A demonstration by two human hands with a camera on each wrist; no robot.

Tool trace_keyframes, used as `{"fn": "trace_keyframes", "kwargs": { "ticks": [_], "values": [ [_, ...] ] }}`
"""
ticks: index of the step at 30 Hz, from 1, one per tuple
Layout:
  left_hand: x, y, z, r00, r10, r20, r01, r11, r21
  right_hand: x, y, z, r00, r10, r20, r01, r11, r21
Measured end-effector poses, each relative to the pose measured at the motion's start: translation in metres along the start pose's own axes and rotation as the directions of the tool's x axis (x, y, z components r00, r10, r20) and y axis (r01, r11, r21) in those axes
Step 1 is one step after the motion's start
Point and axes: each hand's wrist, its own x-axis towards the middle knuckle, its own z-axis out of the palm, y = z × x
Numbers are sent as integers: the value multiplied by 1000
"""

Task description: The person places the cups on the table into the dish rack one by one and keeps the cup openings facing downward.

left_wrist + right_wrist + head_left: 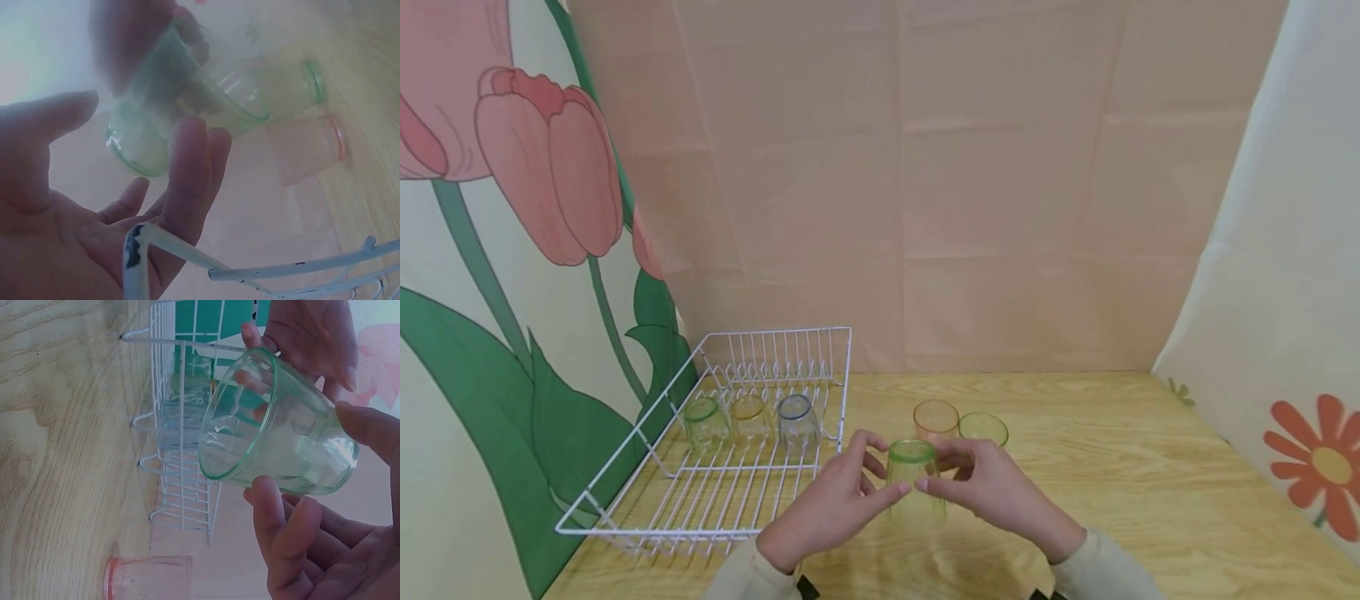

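Note:
My right hand (988, 483) pinches a clear green glass (913, 475) between thumb and fingers. The glass is upside down, its wide mouth facing the table in the right wrist view. My left hand (838, 500) is on the glass's other side, fingers spread loosely around it. In the left wrist view the left thumb stands apart from the glass, while the fingertips (189, 147) overlap its side. Behind the hands, a pink-orange glass (936, 417) and a yellow-green glass (985, 427) stand upright on the table.
A white wire dish rack (715, 531) stands to the left, its near right corner close to the left hand. Inside it a green glass (706, 425), an amber glass (751, 421) and a blue glass (797, 425) sit upside down in a row. Hanging cloth (1000, 208) borders the wooden table (1112, 467).

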Motion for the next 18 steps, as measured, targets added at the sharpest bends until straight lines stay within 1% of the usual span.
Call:
{"fn": "trace_keyframes", "kwargs": {
  "ticks": [4,7,13,18],
  "values": [
    [0,-2,0,1000,3,-6,-3,1000,-4,-1,-1,1,1000,-5,-8,5,1000,-2],
    [0,-3,0,1000,5,-6,-5,1000,-7,-2,-2,1,1000,-25,-9,25,1000,8],
    [1,-5,-1,1000,5,5,-5,1000,6,-3,-4,0,998,-59,-11,60,998,24],
    [2,-5,-1,1000,7,19,-7,1000,-2,-3,-4,0,997,-70,-11,70,997,33]
  ]
}}
